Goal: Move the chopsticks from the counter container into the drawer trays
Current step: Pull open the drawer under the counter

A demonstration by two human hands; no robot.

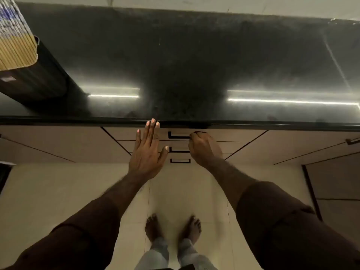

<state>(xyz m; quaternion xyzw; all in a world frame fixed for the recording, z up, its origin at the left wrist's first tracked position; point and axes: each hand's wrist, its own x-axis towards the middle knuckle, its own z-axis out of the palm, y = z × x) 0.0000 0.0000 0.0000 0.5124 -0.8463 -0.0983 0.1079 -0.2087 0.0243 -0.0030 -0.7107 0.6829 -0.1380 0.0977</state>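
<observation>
Your dark sleeves (282, 221) fill the near edge, above bare feet on pale glossy floor tiles (175, 191). Your left hand (148, 152) is flat, its fingers (153, 129) straight and spread, tips at the rounded front lip of the polished black stone bench (185, 55). Your right hand (204, 149) curls its fingers around the top drawer's handle (178, 135), a thin black rectangular bar on a smooth beige drawer front (233, 135). Chopsticks (15, 49), a packed bundle of pale slender sticks, sit far left in a dark container (46, 78) on the bench, long axes running toward you and left.
</observation>
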